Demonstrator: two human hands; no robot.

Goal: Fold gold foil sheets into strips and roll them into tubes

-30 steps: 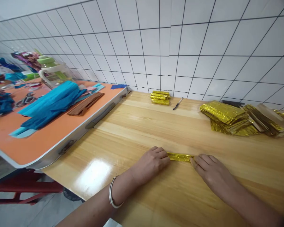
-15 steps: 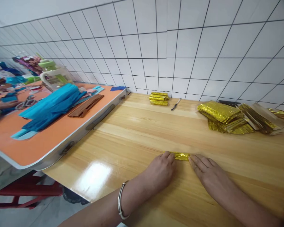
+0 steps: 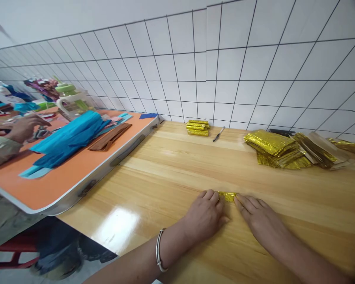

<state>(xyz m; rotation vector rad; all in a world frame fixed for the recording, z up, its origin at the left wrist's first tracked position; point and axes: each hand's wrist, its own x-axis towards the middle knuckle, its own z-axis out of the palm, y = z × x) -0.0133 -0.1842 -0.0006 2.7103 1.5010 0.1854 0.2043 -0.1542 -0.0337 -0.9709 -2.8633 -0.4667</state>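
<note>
A narrow folded strip of gold foil paper [image 3: 227,196] lies on the wooden table between my two hands. My left hand [image 3: 205,215], with a silver bangle at the wrist, has its fingers curled over the strip's left end and hides it. At the right end, my right hand [image 3: 256,213] presses and grips the strip with its fingers close together; the thumb is mostly hidden. Further back stands a small stack of gold foil rolls or folded strips [image 3: 197,128]. A loose pile of gold foil sheets [image 3: 269,142] lies at the back right.
A pen [image 3: 218,134] lies near the tiled wall. To the left, an orange-topped table [image 3: 73,179] carries blue crepe paper [image 3: 69,138], brown paper [image 3: 111,137] and a green-lidded bottle [image 3: 66,90]. A co-worker's hand [image 3: 26,126] is over that table.
My left hand has shifted slightly right along the strip, its thumb now showing. My right hand stays at the right end. The co-worker's hand has risen and come further into view.
</note>
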